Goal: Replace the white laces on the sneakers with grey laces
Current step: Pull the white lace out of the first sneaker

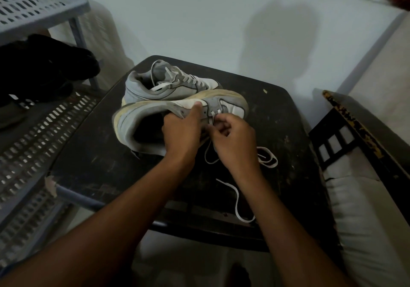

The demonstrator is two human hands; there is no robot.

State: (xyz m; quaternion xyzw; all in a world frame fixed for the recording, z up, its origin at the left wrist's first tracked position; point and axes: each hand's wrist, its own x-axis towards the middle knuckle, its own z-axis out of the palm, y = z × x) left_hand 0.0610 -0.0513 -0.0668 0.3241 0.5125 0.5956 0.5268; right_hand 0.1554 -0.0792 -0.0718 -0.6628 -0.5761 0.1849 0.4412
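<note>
Early days here: left hand [182, 129] grips the near sneaker [177, 113], tipped on its side mid-table [93, 167], while right hand [233, 136] pinches its white lace [238, 200], mostly pulled free and trailing toward the near edge. The far sneaker [168, 82] looks fully laced in white. No grey laces in sight, though it's dim.

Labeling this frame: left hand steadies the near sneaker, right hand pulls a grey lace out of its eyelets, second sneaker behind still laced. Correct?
One error: the lace the right hand pinches is white, not grey, as the head view shows. The rest holds: the left hand grips the near sneaker, and the far sneaker behind is still laced.
</note>
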